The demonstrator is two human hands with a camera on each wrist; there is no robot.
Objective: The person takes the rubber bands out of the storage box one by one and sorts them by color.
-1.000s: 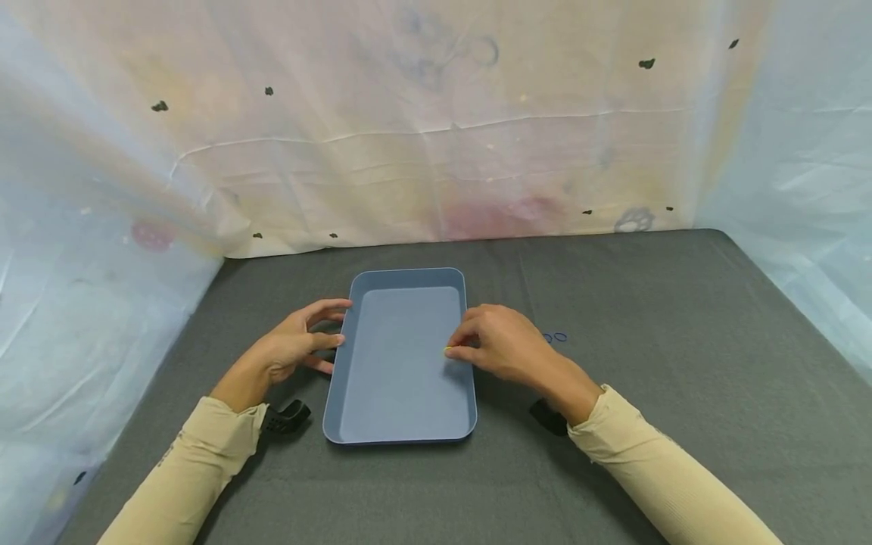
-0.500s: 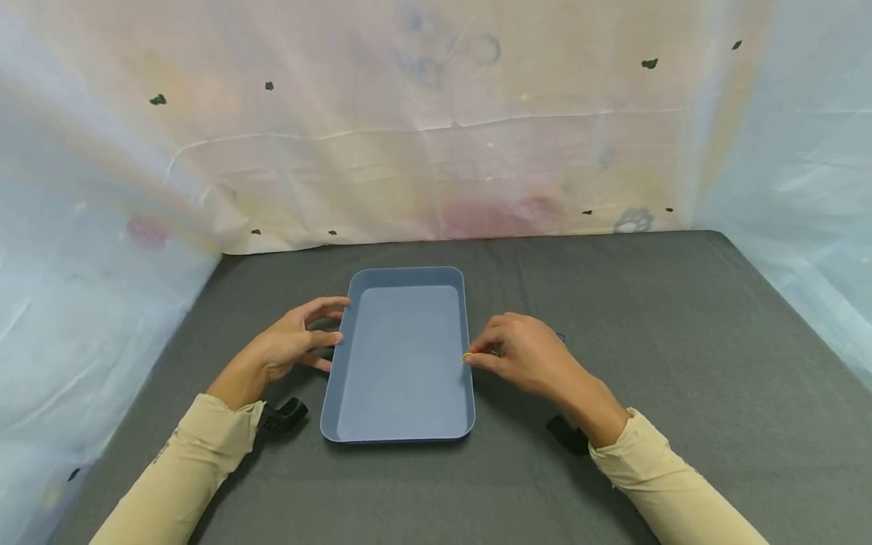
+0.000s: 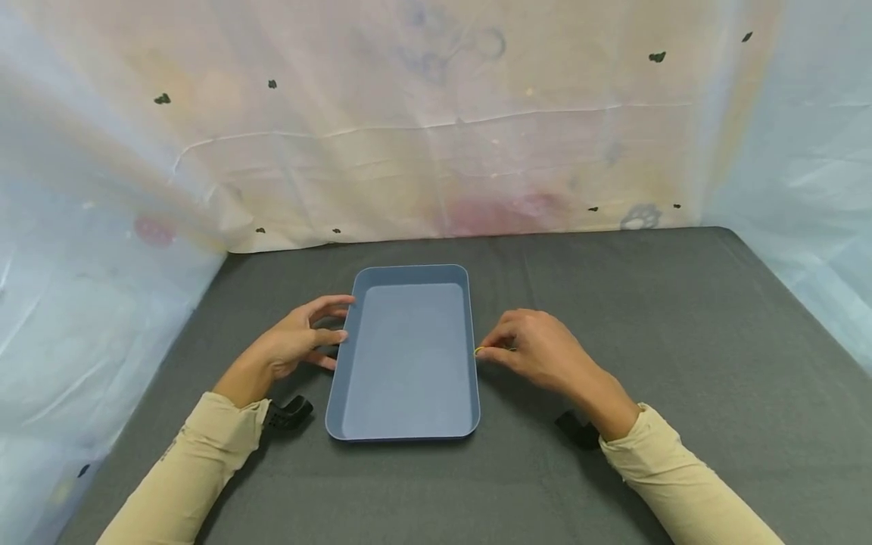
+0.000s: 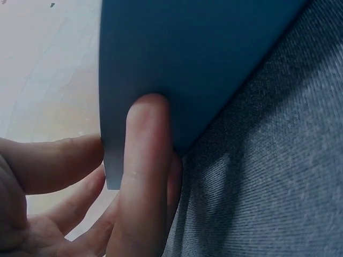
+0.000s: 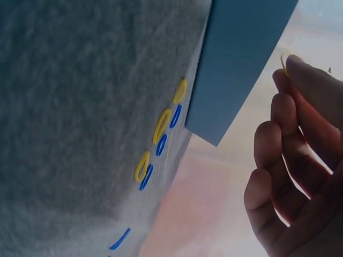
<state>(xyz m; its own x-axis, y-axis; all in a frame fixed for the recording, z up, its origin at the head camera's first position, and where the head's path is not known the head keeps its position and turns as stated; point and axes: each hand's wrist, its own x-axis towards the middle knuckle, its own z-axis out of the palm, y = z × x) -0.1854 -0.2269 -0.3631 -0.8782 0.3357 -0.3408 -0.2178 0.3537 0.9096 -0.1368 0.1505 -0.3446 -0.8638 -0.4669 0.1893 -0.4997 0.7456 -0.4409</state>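
My right hand (image 3: 541,348) pinches a thin yellow rubber band (image 5: 284,61) between thumb and index finger, just outside the right wall of a blue-grey tray (image 3: 409,356). In the right wrist view the other fingers of that hand (image 5: 300,144) are bent and hold nothing. Fingertips and thumb of my left hand (image 3: 296,341) touch the tray's left side. The left wrist view shows one finger (image 4: 147,139) resting along the tray's outer wall (image 4: 203,48). The tray lies flat, with nothing visible inside it.
Several yellow bands (image 5: 162,126) and blue bands (image 5: 162,144) lie on the grey cloth (image 3: 647,325) beside the tray; in the head view the right hand mostly hides them. A patterned sheet (image 3: 443,151) hangs behind and around the table.
My right hand has drawn back rightward from over the tray to outside its right wall, still pinching the yellow rubber band. The left hand stays at the tray's left side.
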